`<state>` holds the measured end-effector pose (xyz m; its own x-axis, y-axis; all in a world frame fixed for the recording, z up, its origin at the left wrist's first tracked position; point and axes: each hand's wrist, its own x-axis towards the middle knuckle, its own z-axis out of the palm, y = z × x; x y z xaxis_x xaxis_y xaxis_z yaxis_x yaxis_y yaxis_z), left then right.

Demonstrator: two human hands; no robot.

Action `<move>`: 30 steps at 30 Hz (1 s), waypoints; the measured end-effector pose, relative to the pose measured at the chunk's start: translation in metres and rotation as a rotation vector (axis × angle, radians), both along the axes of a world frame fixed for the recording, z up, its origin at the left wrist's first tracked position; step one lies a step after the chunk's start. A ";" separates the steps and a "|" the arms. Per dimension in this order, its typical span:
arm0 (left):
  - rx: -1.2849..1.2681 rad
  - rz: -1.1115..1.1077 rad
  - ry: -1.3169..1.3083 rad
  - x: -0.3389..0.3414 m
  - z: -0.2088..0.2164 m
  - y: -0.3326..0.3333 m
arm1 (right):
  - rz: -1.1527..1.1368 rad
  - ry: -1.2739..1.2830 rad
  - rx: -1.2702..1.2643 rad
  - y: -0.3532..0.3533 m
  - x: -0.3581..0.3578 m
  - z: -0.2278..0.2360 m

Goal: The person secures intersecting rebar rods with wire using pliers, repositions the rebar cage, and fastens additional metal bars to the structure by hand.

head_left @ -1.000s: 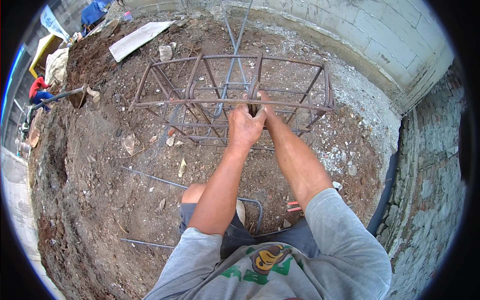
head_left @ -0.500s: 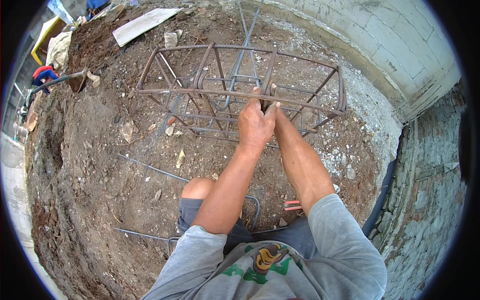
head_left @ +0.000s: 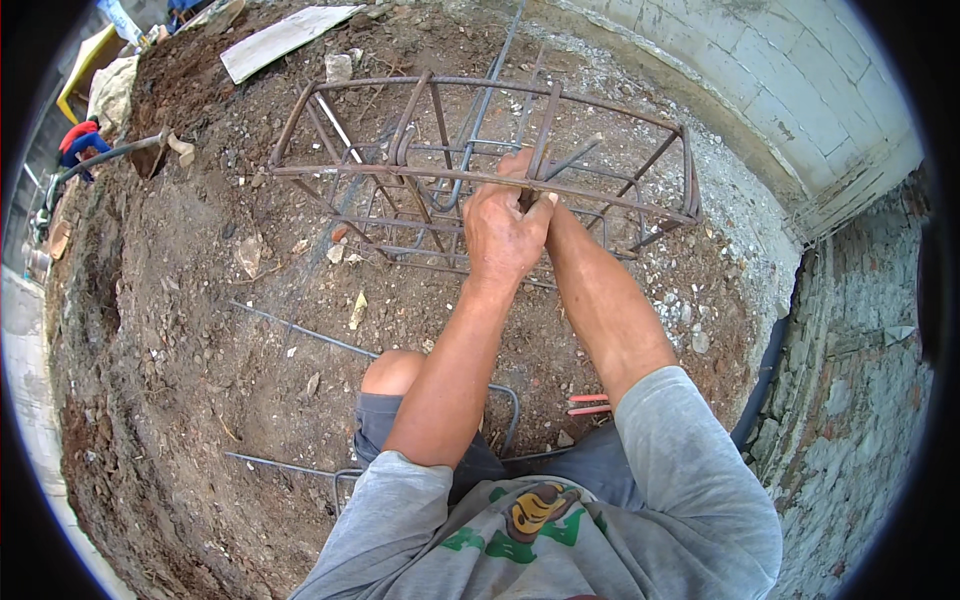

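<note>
A rusty rebar cage point(head_left: 350, 173) of long bars and rectangular stirrups stands on the soil in front of me. My left hand point(head_left: 497, 228) is closed at the middle of its near upper bar, its fingers reaching behind that bar. Close against it, my right hand point(head_left: 541, 208) is also closed; its thumb shows, but most of its fingers are hidden. From beside the hands a grey rod point(head_left: 575, 156) sticks up to the right, inside the cage. A long bluish bar point(head_left: 488, 95) runs through the cage toward the far side.
Bent loose rebar point(head_left: 300, 331) lies left of my knee, with another hooked rod point(head_left: 285, 464) nearer. A tool with red handles point(head_left: 588, 404) lies by my right thigh. A white board point(head_left: 285, 42) lies beyond the cage. Block wall point(head_left: 780, 85) bounds the right; a person point(head_left: 80, 143) is far left.
The grey rod now shows angled up right beside my hands. Two crossing bars at the far side have drawn apart. The cage has tilted slightly, and my hands have moved slightly left.
</note>
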<state>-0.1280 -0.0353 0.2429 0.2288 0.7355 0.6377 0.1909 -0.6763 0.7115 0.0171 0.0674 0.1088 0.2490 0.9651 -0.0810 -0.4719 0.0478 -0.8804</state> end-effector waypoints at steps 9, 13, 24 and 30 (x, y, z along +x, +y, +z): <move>-0.467 -0.437 -0.201 -0.001 0.000 0.012 | -0.005 -0.563 0.235 -0.007 0.012 0.002; -0.409 -0.502 -0.186 -0.004 0.003 0.015 | -0.093 -0.549 -0.035 0.005 0.009 0.011; -0.691 -0.732 -0.373 -0.020 -0.001 0.041 | -0.058 -0.785 -0.155 0.021 0.001 0.007; -0.644 -0.564 -0.291 -0.007 -0.013 0.045 | -0.137 -0.252 -0.040 0.004 -0.002 0.001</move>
